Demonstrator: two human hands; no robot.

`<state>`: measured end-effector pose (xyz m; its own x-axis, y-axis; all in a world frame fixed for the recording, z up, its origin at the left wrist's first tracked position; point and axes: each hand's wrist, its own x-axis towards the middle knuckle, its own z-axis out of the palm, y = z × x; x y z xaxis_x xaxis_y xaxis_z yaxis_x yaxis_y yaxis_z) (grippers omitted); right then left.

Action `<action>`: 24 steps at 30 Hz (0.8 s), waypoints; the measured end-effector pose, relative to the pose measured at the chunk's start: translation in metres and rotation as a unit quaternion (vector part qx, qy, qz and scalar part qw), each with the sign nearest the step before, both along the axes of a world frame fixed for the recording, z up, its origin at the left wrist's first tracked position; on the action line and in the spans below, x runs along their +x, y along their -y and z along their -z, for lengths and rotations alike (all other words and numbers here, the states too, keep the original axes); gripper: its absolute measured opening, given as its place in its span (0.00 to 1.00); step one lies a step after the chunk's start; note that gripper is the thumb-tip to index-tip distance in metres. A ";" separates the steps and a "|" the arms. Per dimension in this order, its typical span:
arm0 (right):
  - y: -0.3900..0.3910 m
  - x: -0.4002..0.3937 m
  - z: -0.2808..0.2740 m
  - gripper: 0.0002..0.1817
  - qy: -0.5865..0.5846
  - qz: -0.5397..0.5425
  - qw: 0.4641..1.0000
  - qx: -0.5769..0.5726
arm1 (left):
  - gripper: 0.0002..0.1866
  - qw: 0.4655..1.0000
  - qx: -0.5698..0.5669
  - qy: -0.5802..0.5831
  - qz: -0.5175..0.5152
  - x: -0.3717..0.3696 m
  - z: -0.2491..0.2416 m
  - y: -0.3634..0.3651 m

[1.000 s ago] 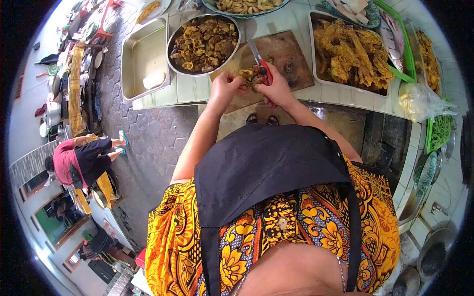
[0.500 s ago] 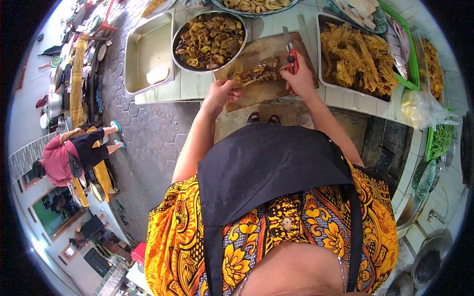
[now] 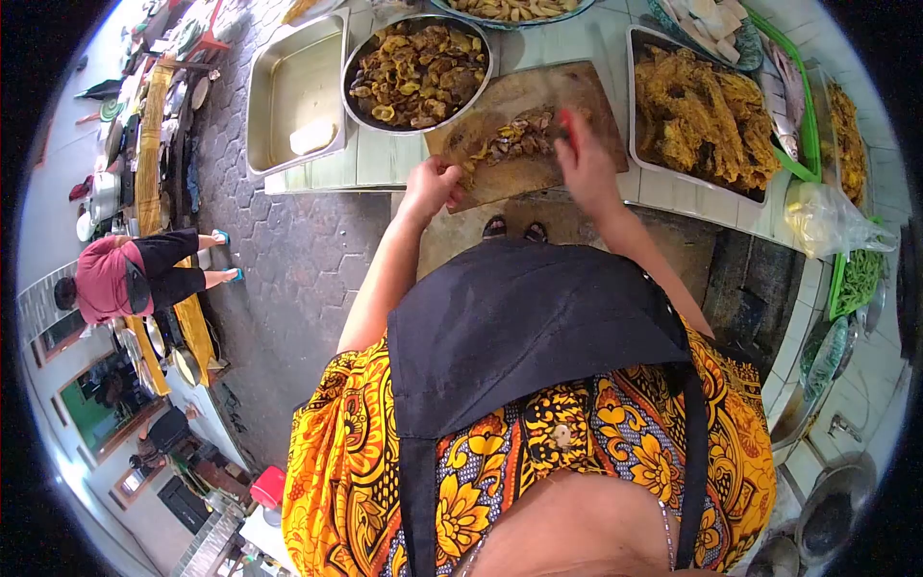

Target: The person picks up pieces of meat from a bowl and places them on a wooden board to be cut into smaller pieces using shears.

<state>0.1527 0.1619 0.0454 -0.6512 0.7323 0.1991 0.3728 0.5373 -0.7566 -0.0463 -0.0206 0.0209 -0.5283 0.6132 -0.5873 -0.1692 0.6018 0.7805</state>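
Observation:
On the wooden cutting board (image 3: 586, 82) lies a pile of cut brown and yellowish food pieces (image 3: 522, 137). My left hand (image 3: 435, 185) is closed at the board's left edge, left of the pile; whatever its fingers may hold is hidden. Just right of the pile, my right hand (image 3: 585, 163) is blurred by motion and wrapped round a red-handled knife (image 3: 574, 130). The knife's blade cannot be made out. Behind the left part of the board stands a round bowl (image 3: 420, 73) full of dark brown pieces.
A steel tray (image 3: 288, 96) holding a white item stands at the left. To the right are a tray of fried food (image 3: 707, 115), fish (image 3: 786, 111) in a green basket and a plastic bag (image 3: 832, 219). A person (image 3: 106, 279) stands far left.
My right hand has turned the knife, whose blade showed clearly before and is now smeared. The pile looks more gathered. The person at the far left has shifted posture.

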 end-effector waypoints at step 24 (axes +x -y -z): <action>0.039 0.036 0.007 0.45 0.350 -0.310 0.883 -0.045 | 0.16 0.934 -0.018 -0.354 0.037 0.017 0.004 -0.001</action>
<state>0.1892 0.1233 0.0388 -0.8732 0.1839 -0.4513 0.4209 0.7513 -0.5083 -0.0289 -0.0196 0.0170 -0.7489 0.6504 -0.1269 0.4253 0.6187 0.6606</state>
